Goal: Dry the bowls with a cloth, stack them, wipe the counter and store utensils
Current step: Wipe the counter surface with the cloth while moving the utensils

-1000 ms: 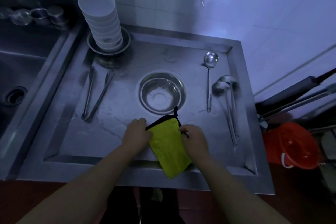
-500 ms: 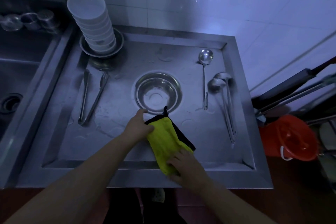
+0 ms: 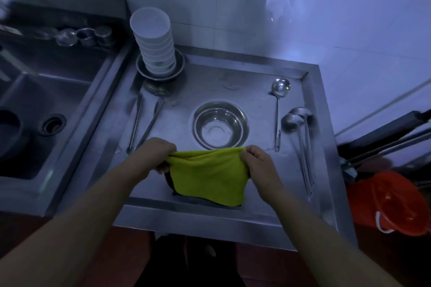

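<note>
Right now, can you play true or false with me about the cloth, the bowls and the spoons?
1. Both hands hold the yellow cloth. True: the left hand and right hand pinch its top corners.
2. The white bowls are spread out flat. False: they stand in one stack.
3. A metal bowl sits beyond the cloth. True.
4. The ladles lie left of the metal bowl. False: they lie to its right; tongs lie on its left.
5. The bucket is blue. False: it is orange-red.

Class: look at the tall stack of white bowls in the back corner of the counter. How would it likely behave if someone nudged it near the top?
The stack of white bowls leans visibly, so it would probably tip. It stands in a metal dish that may slide on the wet-looking counter.
</note>
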The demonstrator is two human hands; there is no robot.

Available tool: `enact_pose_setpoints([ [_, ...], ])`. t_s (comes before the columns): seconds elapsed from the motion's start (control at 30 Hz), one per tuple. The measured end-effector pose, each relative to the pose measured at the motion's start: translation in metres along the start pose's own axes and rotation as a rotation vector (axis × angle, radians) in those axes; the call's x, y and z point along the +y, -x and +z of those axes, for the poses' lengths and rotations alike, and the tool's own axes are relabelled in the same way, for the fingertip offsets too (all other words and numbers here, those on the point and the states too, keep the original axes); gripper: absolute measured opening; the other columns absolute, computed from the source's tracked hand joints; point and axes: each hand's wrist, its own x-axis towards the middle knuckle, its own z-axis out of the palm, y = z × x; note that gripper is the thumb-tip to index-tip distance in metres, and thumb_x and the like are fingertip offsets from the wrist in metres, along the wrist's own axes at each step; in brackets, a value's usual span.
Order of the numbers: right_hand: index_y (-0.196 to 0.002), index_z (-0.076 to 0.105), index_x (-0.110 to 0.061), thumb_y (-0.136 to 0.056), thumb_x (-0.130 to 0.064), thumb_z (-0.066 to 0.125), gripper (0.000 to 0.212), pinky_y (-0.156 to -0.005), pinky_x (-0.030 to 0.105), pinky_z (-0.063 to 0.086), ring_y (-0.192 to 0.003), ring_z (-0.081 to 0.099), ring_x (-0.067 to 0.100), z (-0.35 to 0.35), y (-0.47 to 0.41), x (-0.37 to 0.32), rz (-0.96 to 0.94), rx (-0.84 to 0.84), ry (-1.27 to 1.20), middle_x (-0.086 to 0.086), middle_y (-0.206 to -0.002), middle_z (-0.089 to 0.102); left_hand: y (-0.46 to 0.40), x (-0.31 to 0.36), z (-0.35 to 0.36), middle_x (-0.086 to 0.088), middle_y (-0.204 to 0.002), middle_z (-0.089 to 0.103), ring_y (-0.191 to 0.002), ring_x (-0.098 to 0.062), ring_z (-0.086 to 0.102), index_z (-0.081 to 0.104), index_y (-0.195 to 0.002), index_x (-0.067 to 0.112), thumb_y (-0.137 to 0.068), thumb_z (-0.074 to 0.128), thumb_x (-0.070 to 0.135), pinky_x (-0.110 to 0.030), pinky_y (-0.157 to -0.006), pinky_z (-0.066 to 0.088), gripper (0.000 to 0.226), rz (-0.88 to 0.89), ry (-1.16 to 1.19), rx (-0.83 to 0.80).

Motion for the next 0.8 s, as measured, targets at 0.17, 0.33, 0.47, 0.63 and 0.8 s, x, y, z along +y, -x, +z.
enact_pose_setpoints([
  [0.17, -0.089, 0.055, -0.016, -0.092, -0.015, 0.053, 0.004, -0.062, 0.027, 0.037, -0.073, 0.05, 0.01, 0.031, -0.019, 0.017, -0.015, 0.071, 0.463, -0.002, -0.084, 0.053, -0.007, -0.031, -0.011, -0.02, -0.117, 0.051, -0.083, -0.026, 0.059, 0.045, -0.12, 0.002, -0.089, 0.057, 0.019, -0.032, -0.073, 0.048, 0.037, -0.023, -0.092, 0.043],
  [0.33, -0.115, 0.058, -0.008, -0.088, -0.006, 0.054, 0.027, -0.087, 0.035, 0.039, -0.11, 0.048, 0.027, 0.06, -0.022, 0.048, -0.115, 0.039, 0.738, 0.012, -0.113, 0.055, -0.026, -0.062, 0.001, -0.008, -0.11, 0.063, -0.094, -0.026, 0.059, 0.061, -0.111, 0.019, -0.091, 0.051, 0.022, -0.032, -0.077, 0.045, 0.023, 0.197, -0.309, 0.21],
  [0.47, -0.1, 0.07, -0.004, -0.078, 0.005, 0.061, 0.025, -0.081, 0.043, 0.046, -0.094, 0.053, 0.037, 0.081, -0.03, 0.053, -0.344, 0.076, 0.869, 0.018, -0.098, 0.062, -0.044, -0.073, 0.025, -0.008, -0.107, 0.052, -0.102, -0.025, 0.051, 0.062, -0.116, 0.02, -0.088, 0.054, 0.02, -0.032, -0.079, 0.041, 0.029, 0.342, -0.426, 0.104],
  [0.63, -0.099, 0.074, -0.008, -0.079, 0.0, 0.067, 0.023, -0.073, 0.041, 0.046, -0.087, 0.055, 0.035, 0.093, -0.053, 0.059, -0.444, 0.021, 0.918, 0.017, -0.091, 0.061, -0.046, -0.083, 0.033, -0.009, -0.098, 0.054, -0.093, -0.028, 0.05, 0.063, -0.092, 0.01, -0.074, 0.066, 0.011, -0.035, -0.064, 0.041, 0.018, 0.514, -0.513, 0.175],
  [0.8, -0.089, 0.07, -0.008, -0.082, -0.006, 0.067, 0.007, -0.075, 0.037, 0.044, -0.089, 0.056, 0.029, 0.093, -0.061, 0.063, -0.333, 0.083, 0.79, 0.011, -0.091, 0.058, -0.049, -0.088, 0.034, -0.008, -0.087, 0.06, -0.082, -0.027, 0.055, 0.06, -0.088, 0.012, -0.079, 0.058, 0.004, -0.032, -0.061, 0.035, 0.011, 0.502, -0.319, 0.231],
])
